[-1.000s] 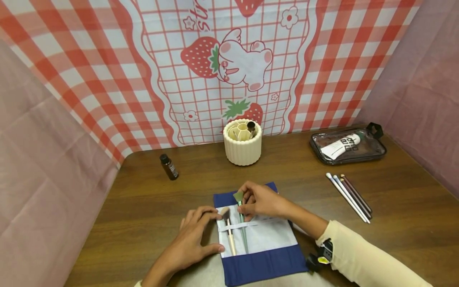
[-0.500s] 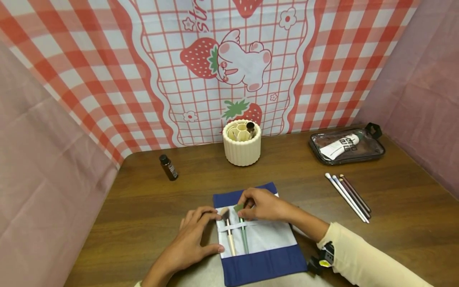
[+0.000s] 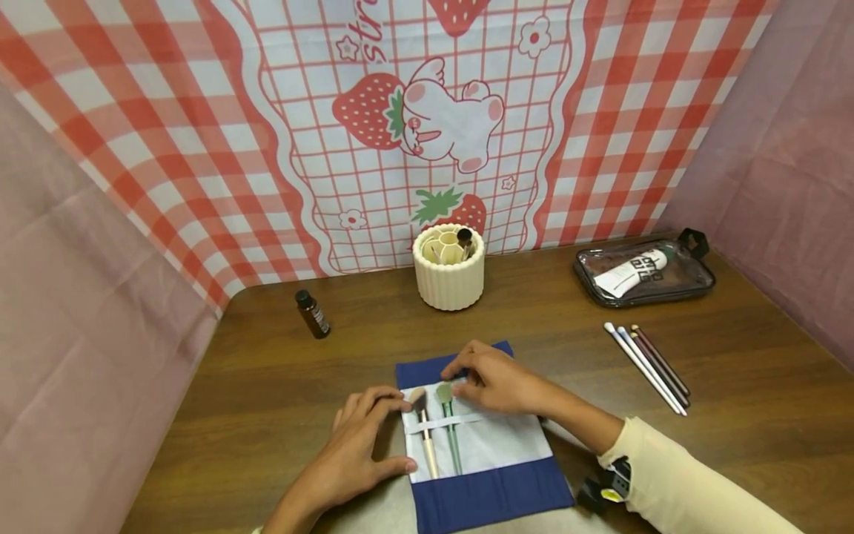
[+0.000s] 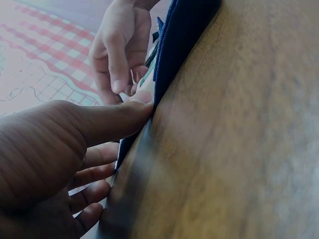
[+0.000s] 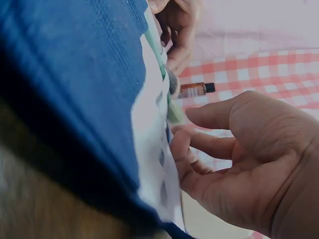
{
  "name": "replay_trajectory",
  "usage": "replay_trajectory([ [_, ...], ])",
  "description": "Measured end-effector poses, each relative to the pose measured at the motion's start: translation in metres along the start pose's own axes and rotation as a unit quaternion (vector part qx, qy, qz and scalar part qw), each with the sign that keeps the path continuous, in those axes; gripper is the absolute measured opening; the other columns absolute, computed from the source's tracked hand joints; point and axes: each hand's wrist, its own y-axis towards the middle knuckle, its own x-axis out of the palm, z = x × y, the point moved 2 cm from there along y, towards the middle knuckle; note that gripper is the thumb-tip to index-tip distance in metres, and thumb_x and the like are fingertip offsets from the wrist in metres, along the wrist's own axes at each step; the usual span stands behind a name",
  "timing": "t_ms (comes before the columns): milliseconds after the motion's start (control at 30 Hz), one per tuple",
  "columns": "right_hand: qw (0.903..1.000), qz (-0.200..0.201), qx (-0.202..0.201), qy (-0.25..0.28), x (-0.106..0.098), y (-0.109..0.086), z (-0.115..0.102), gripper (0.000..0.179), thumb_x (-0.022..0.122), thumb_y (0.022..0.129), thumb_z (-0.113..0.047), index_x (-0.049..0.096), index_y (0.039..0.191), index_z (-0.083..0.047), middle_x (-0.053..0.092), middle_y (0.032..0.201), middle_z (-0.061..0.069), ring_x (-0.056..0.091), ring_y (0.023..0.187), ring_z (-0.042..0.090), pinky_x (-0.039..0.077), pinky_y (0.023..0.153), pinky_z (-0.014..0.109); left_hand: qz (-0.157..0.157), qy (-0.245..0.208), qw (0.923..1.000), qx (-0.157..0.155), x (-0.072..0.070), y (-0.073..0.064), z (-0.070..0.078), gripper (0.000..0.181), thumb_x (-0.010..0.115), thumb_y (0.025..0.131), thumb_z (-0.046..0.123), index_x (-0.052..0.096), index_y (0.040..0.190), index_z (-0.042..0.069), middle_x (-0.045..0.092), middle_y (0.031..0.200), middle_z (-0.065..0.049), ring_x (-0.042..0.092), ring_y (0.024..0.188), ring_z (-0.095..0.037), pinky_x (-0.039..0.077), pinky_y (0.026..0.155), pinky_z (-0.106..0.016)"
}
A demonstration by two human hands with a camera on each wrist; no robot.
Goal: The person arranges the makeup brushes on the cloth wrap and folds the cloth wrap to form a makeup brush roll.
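Note:
A navy and white fabric brush roll (image 3: 492,495) lies unfolded on the table. Two makeup brushes are tucked under its white elastic strap: one with a cream handle (image 3: 430,454) at the left, and a green one (image 3: 455,445) beside it. My left hand (image 3: 356,441) rests at the roll's left edge; its thumb touches the fabric rim in the left wrist view. Beside the green brush's head is my right hand (image 3: 495,378), bent at the fingers and holding nothing. In the right wrist view, the green bristles (image 5: 175,112) show just past the right thumb and fingers.
Several slim brushes (image 3: 647,368) lie at the right. Behind them is a clear pouch (image 3: 687,278) with a white tube (image 3: 627,276) inside. A cream ribbed holder (image 3: 450,278) stands at the back, and a small dark bottle (image 3: 312,314) stands back left.
My right hand has slid the green brush down under the strap, then let go of it and shifted slightly right. My left hand has stayed at the roll's left edge.

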Motion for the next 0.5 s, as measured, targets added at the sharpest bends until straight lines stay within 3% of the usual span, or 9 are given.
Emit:
replay_trajectory([
  [200,0.998,0.041,-0.012,-0.047,-0.024,-0.012,0.006,0.022,0.068,0.097,-0.019,0.069,0.117,-0.01,0.061,0.103,0.0,0.056,0.084,0.007,0.048,0.073,0.028,0.0,-0.002,1.0,0.001,0.0,0.0,0.001,0.071,0.08,0.075,0.058,0.058,0.132,0.023,0.045,0.144,0.005,0.037,0.126,-0.02,0.031,0.096,-0.049],
  [300,0.993,0.084,0.008,-0.083,-0.043,-0.022,0.013,0.017,0.068,0.096,-0.016,0.07,0.111,-0.009,0.065,0.098,-0.003,0.06,0.084,0.008,0.051,0.072,0.03,-0.001,-0.004,1.0,0.004,0.0,-0.001,0.001,0.071,0.08,0.075,0.057,0.057,0.133,0.022,0.045,0.144,0.004,0.037,0.126,-0.021,0.03,0.096,-0.049],
  [400,0.9803,0.129,0.058,-0.137,-0.067,-0.034,0.022,0.011,0.069,0.095,-0.015,0.071,0.104,-0.009,0.067,0.088,-0.004,0.062,0.078,0.011,0.051,0.067,0.034,-0.001,-0.005,1.0,0.005,0.0,-0.001,0.002,0.071,0.081,0.074,0.055,0.057,0.133,0.022,0.045,0.144,0.003,0.037,0.126,-0.021,0.031,0.096,-0.049],
  [500,0.9597,0.153,0.12,-0.203,-0.093,-0.05,0.035,0.008,0.07,0.092,-0.016,0.07,0.098,-0.01,0.065,0.08,-0.003,0.061,0.071,0.014,0.049,0.062,0.04,-0.001,-0.007,1.0,0.004,-0.001,0.0,0.001,0.071,0.082,0.074,0.055,0.057,0.133,0.023,0.045,0.144,0.004,0.037,0.126,-0.021,0.03,0.095,-0.049],
])
